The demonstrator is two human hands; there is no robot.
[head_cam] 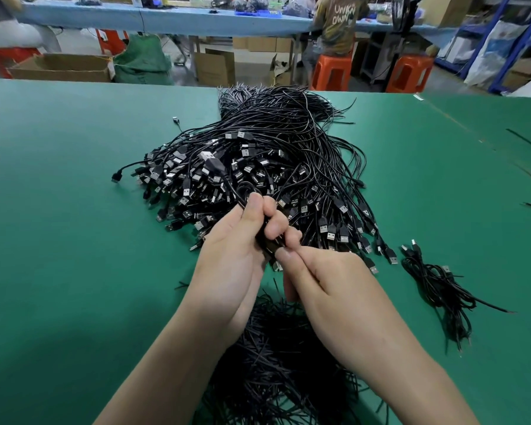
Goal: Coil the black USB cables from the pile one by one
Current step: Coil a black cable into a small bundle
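One in hand: black USB cable [262, 237], bunched into a small coil, w/ a loop sticking up past the fingertips; held just above the near edge of the pile.
L hand [230, 256]: fingers [276, 223] curled round the coil, pressed close together.
R hand [328, 283]: thumb & forefinger pinch the coil's lower end; other fingers tucked under, can't tell their state.
Pile [258, 161]: one big heap of black cables mid-desk, plugs toward the hands, bare tails at the far side; too many to count.
Side bundle [436, 283]: one loose bunch of cables on the R, apart from the pile.
Near heap [276, 357]: one mass of thin black strands under the forearms.
Desk [59, 210]: green top.
Containers: open cardboard box [59, 67] on the floor beyond the desk, contents not visible.
Stools: 2 orange [331, 72] [410, 73] at the far R.
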